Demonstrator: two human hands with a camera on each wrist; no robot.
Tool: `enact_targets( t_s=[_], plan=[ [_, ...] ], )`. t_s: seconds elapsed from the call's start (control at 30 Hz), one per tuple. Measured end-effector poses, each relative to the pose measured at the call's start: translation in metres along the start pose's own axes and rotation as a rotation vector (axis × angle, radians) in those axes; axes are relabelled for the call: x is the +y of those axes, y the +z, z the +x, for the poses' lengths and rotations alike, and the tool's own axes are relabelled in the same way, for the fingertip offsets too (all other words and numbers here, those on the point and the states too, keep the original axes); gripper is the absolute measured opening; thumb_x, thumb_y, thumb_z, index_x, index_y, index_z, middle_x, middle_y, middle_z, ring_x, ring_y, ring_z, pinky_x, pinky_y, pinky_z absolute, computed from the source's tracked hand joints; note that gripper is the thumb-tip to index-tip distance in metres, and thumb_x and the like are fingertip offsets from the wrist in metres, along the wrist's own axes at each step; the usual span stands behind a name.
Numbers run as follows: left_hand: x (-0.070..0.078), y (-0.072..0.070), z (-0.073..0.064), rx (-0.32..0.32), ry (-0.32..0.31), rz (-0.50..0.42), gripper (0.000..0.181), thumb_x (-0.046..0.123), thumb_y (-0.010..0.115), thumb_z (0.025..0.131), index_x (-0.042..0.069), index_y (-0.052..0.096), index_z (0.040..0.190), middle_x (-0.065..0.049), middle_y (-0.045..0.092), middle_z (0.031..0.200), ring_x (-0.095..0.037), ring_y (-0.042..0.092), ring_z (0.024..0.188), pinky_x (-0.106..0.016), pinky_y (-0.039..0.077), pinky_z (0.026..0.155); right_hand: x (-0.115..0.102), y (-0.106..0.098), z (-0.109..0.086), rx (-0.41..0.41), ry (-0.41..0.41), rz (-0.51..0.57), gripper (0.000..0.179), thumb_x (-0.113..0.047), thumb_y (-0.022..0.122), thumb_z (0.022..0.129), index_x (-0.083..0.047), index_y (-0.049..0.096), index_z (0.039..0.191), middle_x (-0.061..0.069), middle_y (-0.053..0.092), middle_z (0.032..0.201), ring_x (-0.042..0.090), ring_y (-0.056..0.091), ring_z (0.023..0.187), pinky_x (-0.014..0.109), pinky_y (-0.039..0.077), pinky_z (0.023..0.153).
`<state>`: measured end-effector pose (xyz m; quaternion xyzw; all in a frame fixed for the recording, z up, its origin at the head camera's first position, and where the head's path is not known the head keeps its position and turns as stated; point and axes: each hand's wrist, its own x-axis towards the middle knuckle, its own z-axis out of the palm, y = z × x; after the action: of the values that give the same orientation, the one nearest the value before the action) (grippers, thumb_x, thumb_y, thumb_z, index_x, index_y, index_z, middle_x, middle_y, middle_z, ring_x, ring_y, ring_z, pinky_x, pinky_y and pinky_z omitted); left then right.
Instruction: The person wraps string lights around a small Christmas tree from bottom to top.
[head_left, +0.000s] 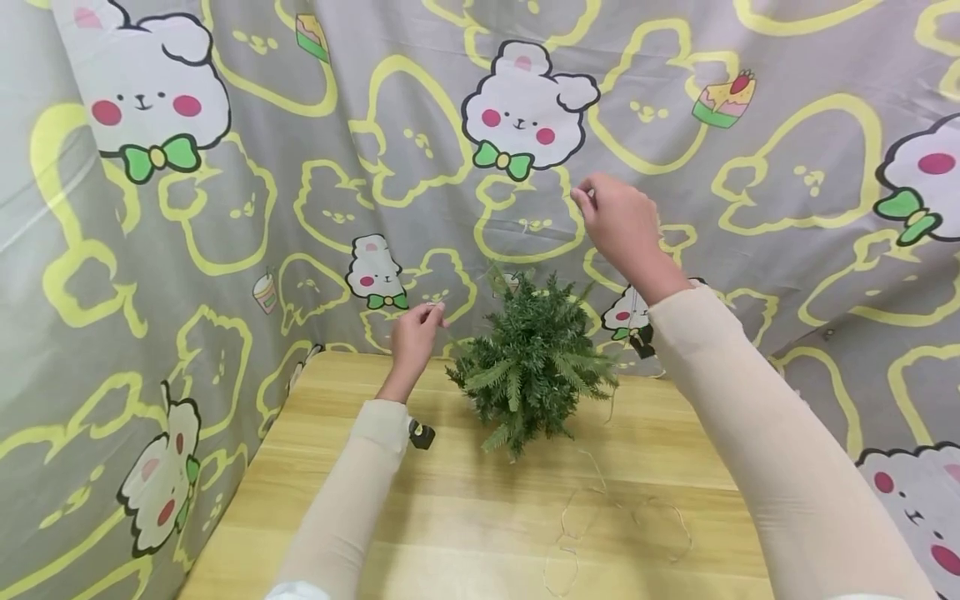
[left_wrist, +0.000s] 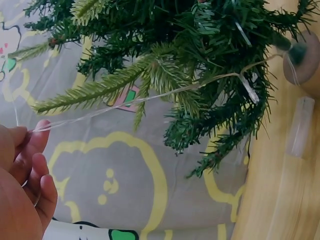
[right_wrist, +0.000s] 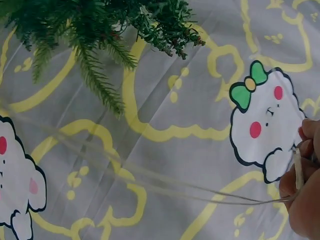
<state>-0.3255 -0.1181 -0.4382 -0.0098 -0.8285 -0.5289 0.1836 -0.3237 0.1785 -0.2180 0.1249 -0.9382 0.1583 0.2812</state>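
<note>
A small artificial Christmas tree (head_left: 528,358) stands on the table between my hands, its round wooden base (left_wrist: 309,62) partly showing in the left wrist view. My left hand (head_left: 416,340), left of the tree, pinches a thin clear fairy light wire (left_wrist: 170,93) between thumb and fingertips. From there the wire runs past the lower branches towards the base, with a clear bulb (left_wrist: 248,89) along it. Raised above the tree on the right, my right hand (head_left: 621,223) grips a doubled length of the wire (right_wrist: 240,202), with a small whitish piece (right_wrist: 298,170) at the fingers.
Loose wire (head_left: 576,546) lies in loops on the wooden table (head_left: 465,533), front right of the tree. A clear piece (left_wrist: 301,127) rests near the base. Patterned grey cloth (head_left: 427,225) hangs close behind and at both sides.
</note>
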Motion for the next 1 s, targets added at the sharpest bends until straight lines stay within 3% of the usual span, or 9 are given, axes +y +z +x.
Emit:
enact_targets(
  t_s=[0.1,0.27,0.33,0.43,0.57,0.63,0.73,0.87,1.0],
  plan=[
    [-0.001,0.004,0.003,0.007,-0.012,0.000,0.040,0.054,0.052,0.101,0.023,0.074,0.090,-0.003,0.077,0.088,-0.016,0.044,0.054,-0.030,0.032,0.047,-0.001,0.007,0.011,-0.033,0.070,0.008,0.037,-0.037,0.046,0.108,-0.010,0.065,0.122,0.011,0.073,0.107,0.034,0.064,0.085,0.051,0.048,0.078],
    [-0.002,0.009,0.006,0.046,-0.025,-0.041,0.038,0.053,0.052,0.102,0.025,0.076,0.096,-0.001,0.077,0.086,-0.015,0.055,0.061,-0.032,0.035,0.051,0.001,0.013,0.022,-0.012,0.146,0.056,0.038,-0.040,0.045,0.107,-0.011,0.065,0.122,0.011,0.073,0.112,0.035,0.065,0.094,0.052,0.047,0.087],
    [-0.004,0.011,0.006,0.068,-0.029,-0.071,0.036,0.050,0.052,0.102,0.024,0.076,0.097,0.002,0.077,0.084,-0.014,0.053,0.058,-0.030,0.033,0.049,0.001,0.016,0.024,0.021,0.113,0.089,0.039,-0.041,0.046,0.107,-0.010,0.065,0.120,0.011,0.073,0.109,0.033,0.065,0.093,0.049,0.048,0.086],
    [-0.006,0.012,0.005,0.110,-0.035,-0.131,0.033,0.044,0.054,0.103,0.021,0.077,0.097,0.003,0.076,0.081,-0.013,0.042,0.049,-0.027,0.028,0.044,-0.003,0.019,0.027,0.085,0.000,0.131,0.037,-0.039,0.049,0.106,-0.007,0.065,0.116,0.012,0.071,0.099,0.030,0.063,0.085,0.044,0.047,0.079],
    [-0.009,0.012,0.006,0.143,-0.028,-0.164,0.033,0.043,0.055,0.103,0.019,0.077,0.095,0.001,0.076,0.080,-0.011,0.033,0.045,-0.025,0.024,0.041,-0.011,0.020,0.032,0.122,-0.092,0.113,0.035,-0.036,0.051,0.106,-0.005,0.066,0.113,0.013,0.068,0.095,0.029,0.062,0.083,0.044,0.048,0.076],
    [-0.009,0.013,0.008,0.137,-0.025,-0.149,0.033,0.043,0.055,0.103,0.019,0.077,0.095,0.001,0.076,0.081,-0.010,0.033,0.045,-0.025,0.025,0.042,-0.011,0.020,0.034,0.097,-0.073,0.084,0.034,-0.035,0.050,0.107,-0.006,0.066,0.114,0.013,0.070,0.100,0.030,0.064,0.087,0.047,0.050,0.079],
    [-0.008,0.015,0.011,0.108,-0.025,-0.116,0.031,0.043,0.056,0.102,0.020,0.076,0.096,0.000,0.076,0.083,-0.009,0.038,0.048,-0.025,0.027,0.043,-0.001,0.022,0.034,0.002,0.020,0.051,0.034,-0.034,0.048,0.107,-0.007,0.065,0.119,0.013,0.071,0.110,0.032,0.065,0.095,0.052,0.049,0.088],
    [-0.004,0.018,0.015,0.050,-0.024,-0.060,0.029,0.039,0.058,0.102,0.019,0.076,0.094,-0.001,0.076,0.084,-0.010,0.041,0.049,-0.025,0.028,0.042,0.023,0.024,0.026,-0.118,0.146,0.023,0.038,-0.036,0.043,0.109,-0.008,0.062,0.125,0.015,0.070,0.119,0.037,0.064,0.103,0.057,0.046,0.094],
    [0.002,0.020,0.017,-0.027,-0.038,-0.011,0.030,0.041,0.058,0.102,0.019,0.076,0.091,-0.003,0.076,0.083,-0.012,0.039,0.048,-0.026,0.028,0.042,0.052,0.027,0.011,-0.171,0.200,0.027,0.040,-0.035,0.042,0.109,-0.002,0.060,0.125,0.022,0.068,0.116,0.041,0.063,0.100,0.058,0.047,0.091]
  ],
)
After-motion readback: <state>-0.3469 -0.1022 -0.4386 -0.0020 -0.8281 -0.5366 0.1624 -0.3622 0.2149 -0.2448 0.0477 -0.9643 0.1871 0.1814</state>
